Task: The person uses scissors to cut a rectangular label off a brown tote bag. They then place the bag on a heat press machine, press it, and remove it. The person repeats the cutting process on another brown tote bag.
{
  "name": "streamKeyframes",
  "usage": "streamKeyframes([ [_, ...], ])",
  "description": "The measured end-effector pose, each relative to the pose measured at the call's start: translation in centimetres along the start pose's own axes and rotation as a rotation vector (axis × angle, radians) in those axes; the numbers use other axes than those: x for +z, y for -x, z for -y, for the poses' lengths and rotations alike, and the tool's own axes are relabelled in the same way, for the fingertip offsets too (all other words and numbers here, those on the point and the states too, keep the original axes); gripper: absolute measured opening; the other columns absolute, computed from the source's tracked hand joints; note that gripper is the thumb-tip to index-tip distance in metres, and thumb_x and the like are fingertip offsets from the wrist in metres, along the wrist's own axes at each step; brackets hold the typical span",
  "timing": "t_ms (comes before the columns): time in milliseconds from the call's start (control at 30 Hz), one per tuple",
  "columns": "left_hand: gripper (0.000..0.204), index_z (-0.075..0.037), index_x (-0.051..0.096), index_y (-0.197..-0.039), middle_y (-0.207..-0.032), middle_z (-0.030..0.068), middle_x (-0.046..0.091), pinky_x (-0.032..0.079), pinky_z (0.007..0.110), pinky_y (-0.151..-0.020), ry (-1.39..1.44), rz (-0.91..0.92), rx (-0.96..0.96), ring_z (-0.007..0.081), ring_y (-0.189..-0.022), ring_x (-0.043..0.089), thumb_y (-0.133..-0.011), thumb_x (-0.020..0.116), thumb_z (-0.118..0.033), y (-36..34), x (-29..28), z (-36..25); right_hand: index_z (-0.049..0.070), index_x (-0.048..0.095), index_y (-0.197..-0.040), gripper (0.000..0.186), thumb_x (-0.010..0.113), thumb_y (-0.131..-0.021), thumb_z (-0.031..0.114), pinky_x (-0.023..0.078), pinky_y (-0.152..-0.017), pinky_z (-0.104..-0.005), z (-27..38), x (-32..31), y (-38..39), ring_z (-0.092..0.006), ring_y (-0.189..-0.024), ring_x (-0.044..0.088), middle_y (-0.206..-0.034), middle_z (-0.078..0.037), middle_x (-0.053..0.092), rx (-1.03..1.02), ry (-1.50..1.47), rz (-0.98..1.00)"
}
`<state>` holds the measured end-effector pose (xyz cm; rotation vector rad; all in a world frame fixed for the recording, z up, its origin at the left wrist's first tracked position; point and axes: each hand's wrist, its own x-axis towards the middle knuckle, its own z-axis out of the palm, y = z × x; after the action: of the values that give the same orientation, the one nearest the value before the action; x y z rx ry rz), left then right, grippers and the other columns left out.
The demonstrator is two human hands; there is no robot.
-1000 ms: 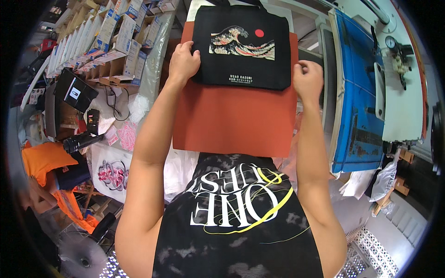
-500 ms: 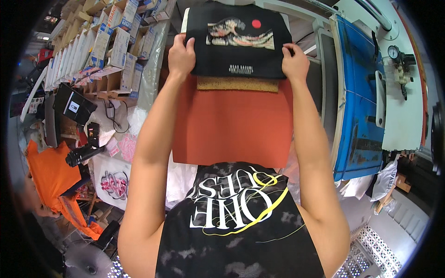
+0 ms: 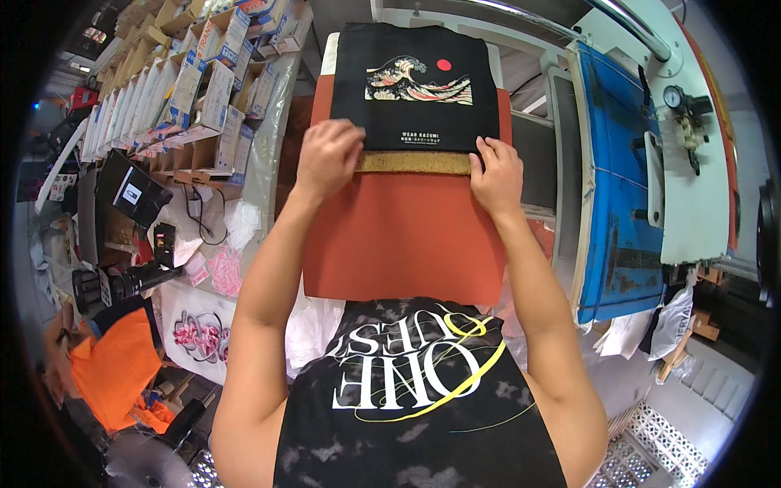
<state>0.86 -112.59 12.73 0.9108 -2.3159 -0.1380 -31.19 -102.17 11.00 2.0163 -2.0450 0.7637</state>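
A black garment (image 3: 415,122) with a wave picture and a red disc printed on it lies on an orange-red pad (image 3: 407,236). Under its near hem shows a yellowish-brown foam strip (image 3: 415,163). My left hand (image 3: 329,159) is curled at the garment's near left corner; its fingers are slightly blurred and cover that corner. At the near right corner my right hand (image 3: 498,172) pinches the hem between thumb and forefinger. The garment lies flat, its print facing up.
To the right stands a blue framed panel (image 3: 622,187) beside a white machine with a pressure gauge (image 3: 674,98). Several cardboard boxes (image 3: 211,98) are stacked at the far left. Below them sits a black screen device (image 3: 130,193). An orange cloth (image 3: 114,366) is at lower left.
Both hands have moved from the garment's sides to its near corners. The garment sits lower in the picture, with orange-red pad now visible at both sides. The orange cloth has shifted.
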Motion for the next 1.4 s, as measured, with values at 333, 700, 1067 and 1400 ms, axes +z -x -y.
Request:
streamKeyframes([
  [333,0.036,-0.004,0.066,-0.121,-0.126,0.0167,0.062,0.040,0.051,-0.109,-0.038,-0.124,-0.363,0.0337,-0.125,0.054,-0.086,0.067,-0.013,6.1,-4.2,-3.0,0.007,0.075,-0.097,0.016,0.074,-0.082,0.015,0.047,-0.095,-0.0452,0.7,-16.1,1.5,-0.0312,-0.106,0.064,-0.108,-0.011,0.072,0.070,0.077,-0.454],
  [700,0.022,0.001,0.068,-0.105,-0.107,0.0199,0.067,0.048,0.042,-0.095,0.014,-0.219,-0.909,0.0360,-0.103,0.063,-0.085,0.065,-0.007,36.4,-12.0,-1.9,-0.002,0.062,-0.127,0.068,0.061,-0.092,0.055,0.044,-0.103,-0.0494,-15.8,-31.0,10.0,-0.0446,-0.125,0.054,-0.129,-0.026,0.060,0.870,0.481,-0.125],
  [1067,0.020,0.000,0.071,-0.103,-0.099,0.0190,0.070,0.053,0.040,-0.086,0.253,-0.187,-0.832,0.0330,-0.094,0.068,-0.088,0.064,-0.011,39.6,-7.8,-10.5,0.002,0.063,-0.123,0.058,0.070,-0.084,0.044,0.047,-0.100,-0.0496,-10.5,-28.8,9.7,-0.0411,-0.119,0.059,-0.129,-0.022,0.060,0.781,0.460,-0.163],
  [1400,0.020,0.000,0.072,-0.099,-0.099,0.0198,0.070,0.054,0.040,-0.085,0.379,-0.023,-0.902,0.0340,-0.093,0.069,-0.088,0.063,-0.013,41.6,-2.4,-16.8,0.016,0.059,-0.135,0.079,0.080,-0.073,0.061,0.039,-0.098,-0.0605,2.5,-26.7,10.4,-0.0416,-0.134,0.045,-0.150,-0.018,0.043,0.221,0.599,-0.466],
])
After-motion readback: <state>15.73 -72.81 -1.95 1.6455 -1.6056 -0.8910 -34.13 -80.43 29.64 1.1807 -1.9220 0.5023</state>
